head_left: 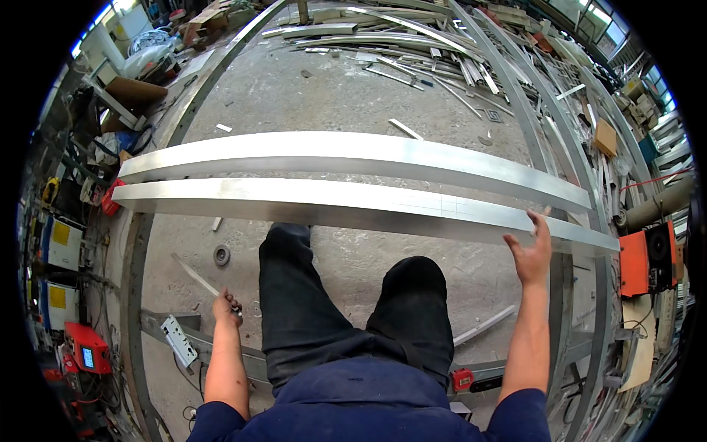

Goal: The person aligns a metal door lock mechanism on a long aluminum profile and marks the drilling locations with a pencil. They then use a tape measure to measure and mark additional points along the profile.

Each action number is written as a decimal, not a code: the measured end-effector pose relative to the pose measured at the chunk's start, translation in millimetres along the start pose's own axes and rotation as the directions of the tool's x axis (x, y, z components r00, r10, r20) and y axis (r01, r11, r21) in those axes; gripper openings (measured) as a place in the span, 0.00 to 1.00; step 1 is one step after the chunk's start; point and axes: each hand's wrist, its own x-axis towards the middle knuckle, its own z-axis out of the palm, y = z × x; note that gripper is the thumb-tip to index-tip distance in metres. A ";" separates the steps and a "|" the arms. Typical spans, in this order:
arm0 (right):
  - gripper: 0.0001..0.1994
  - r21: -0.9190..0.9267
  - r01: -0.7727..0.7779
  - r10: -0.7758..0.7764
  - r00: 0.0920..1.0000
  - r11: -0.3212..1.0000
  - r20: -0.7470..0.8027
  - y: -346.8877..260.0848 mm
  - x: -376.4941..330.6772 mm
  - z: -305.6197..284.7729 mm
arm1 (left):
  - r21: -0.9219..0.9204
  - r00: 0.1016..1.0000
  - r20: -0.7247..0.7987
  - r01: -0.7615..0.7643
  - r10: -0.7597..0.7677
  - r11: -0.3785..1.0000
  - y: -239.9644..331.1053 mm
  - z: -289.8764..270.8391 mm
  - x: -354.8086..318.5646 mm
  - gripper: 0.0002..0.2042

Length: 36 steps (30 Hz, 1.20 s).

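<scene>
Silvery metal, bright on top, lies before the right hand (532, 258): a long rectangular near beam (331, 197), set across a grey steel left rail (135, 280) and a grey steel right rail (561, 295), alongside a matching silvery far beam (331, 149). That hand is spread at the near beam, thumb apart from fingers, grasping nothing; whether it touches cannot be told. The left hand (227, 306) grips a thin, flat, pale strip (195, 275), well apart from both beams.

Pushed at one end or bumped by a knee, the near beam could skew on the rails; shoved forward, it could strike the far beam and pinch fingers between them. The strip's tip might scratch the bright face if swung up carelessly.

An orange-and-black boxy machine (648, 258) stands just beside the near beam's right end, limiting sliding that way. A dark grey round ring (222, 255) lies on the concrete floor (331, 96), and beyond the far beam a pile of long metal offcuts (442, 48) obstructs footing.
</scene>
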 end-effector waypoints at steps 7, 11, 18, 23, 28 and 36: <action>0.33 -0.072 -0.001 0.031 0.908 0.997 0.419 -10.1 31.3 39.3 | -0.076 0.896 0.072 -0.432 0.437 0.899 87.2 57.7 -79.1 0.19; 0.33 -0.034 0.076 -0.061 0.946 0.997 0.319 -12.0 -9.1 26.9 | -0.047 0.853 0.166 -0.495 0.495 0.868 98.1 70.5 -101.7 0.31; 0.37 -0.231 0.368 -0.240 0.865 0.901 0.441 -8.7 -105.0 16.9 | -0.083 0.938 -0.080 -0.342 0.336 0.936 91.5 116.7 -125.9 0.41; 0.33 -0.204 0.392 -0.284 0.865 0.897 0.414 6.3 -139.8 48.4 | -0.035 0.971 -0.078 -0.230 0.227 0.972 72.1 105.2 -87.6 0.15; 0.33 -0.205 0.374 -0.284 0.887 0.905 0.363 11.6 -117.4 77.7 | -0.081 0.961 0.055 -0.266 0.270 0.961 88.2 145.5 -50.1 0.16; 0.35 -0.213 0.411 -0.328 0.882 0.886 0.339 35.8 -107.4 98.5 | -0.119 0.976 -0.003 -0.214 0.216 0.970 76.5 172.2 -32.8 0.17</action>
